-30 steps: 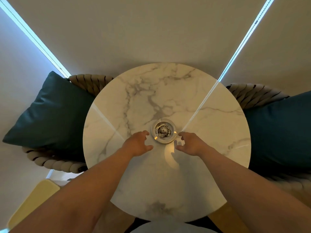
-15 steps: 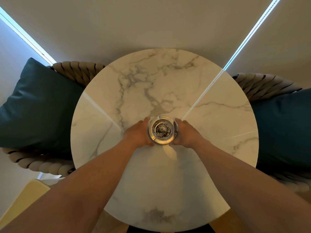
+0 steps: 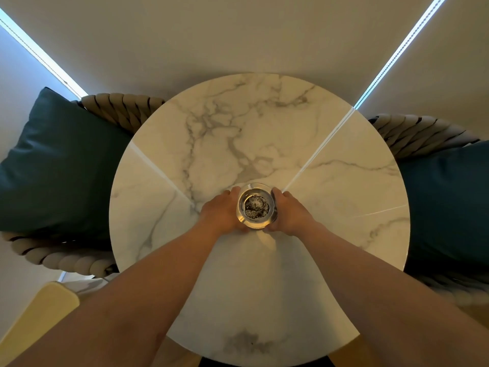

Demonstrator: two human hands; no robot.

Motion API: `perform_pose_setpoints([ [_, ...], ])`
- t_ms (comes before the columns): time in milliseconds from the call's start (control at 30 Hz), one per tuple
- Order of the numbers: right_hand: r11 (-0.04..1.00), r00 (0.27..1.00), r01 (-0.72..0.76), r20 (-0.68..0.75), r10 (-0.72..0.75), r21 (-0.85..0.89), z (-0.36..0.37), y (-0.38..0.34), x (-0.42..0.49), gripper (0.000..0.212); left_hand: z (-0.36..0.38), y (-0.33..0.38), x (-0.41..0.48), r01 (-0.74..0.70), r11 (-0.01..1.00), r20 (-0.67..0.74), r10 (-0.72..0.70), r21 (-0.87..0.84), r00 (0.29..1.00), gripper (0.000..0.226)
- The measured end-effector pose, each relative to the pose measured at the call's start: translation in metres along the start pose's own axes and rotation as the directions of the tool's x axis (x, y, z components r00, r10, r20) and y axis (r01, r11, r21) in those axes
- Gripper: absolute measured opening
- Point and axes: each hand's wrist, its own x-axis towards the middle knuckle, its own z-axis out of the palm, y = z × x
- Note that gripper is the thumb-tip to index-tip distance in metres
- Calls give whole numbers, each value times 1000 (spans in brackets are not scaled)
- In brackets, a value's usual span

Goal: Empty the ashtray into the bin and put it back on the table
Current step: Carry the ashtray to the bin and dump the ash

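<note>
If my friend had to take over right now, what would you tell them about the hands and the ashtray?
Left hand: wrapped against the left side of the round clear glass ashtray.
Right hand: wrapped against its right side.
The ashtray is upright near the middle of the round white marble table, with dark ash inside. I cannot tell if it has lifted off the table.
Done: both hands grip it.
Left: carry it level to the bin, which is not in view, tip the ash out, then set it back on the table.
</note>
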Motion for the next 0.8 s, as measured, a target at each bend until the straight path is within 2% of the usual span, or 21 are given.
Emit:
perform_pose_setpoints([
  [433,996,996,64,-63,-60,63,-1,-4,-50,116,-6,13,-54,-41,992,-71,32,-121,997,101],
  [667,983,985,151,-98,-141,104,-4,-6,-97,115,-6,16,-103,-96,975,-107,75,-201,991,105],
  [800,968,971,214,-138,-196,128,-6,-8,-122,106,-8,16,-126,-156,955,-147,122,-252,982,108],
])
